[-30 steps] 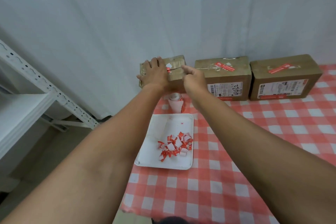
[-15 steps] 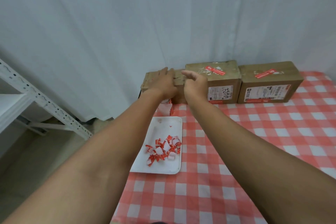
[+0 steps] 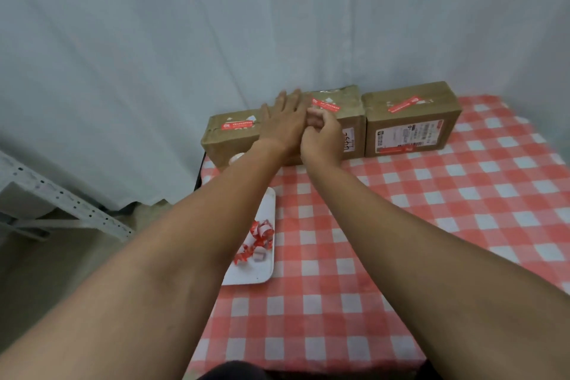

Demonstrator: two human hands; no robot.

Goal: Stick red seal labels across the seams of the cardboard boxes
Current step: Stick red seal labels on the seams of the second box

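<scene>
3 brown cardboard boxes each carry a red label. Left hand lies flat, fingers spread; right hand is curled, its grip unclear. The middle box reads "2544".

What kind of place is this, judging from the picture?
Probably a small parcel-packing corner, not a factory: taped cardboard boxes with shipping labels on a checked tablecloth, a white tray of peeled label backings, slotted metal shelving.
</scene>
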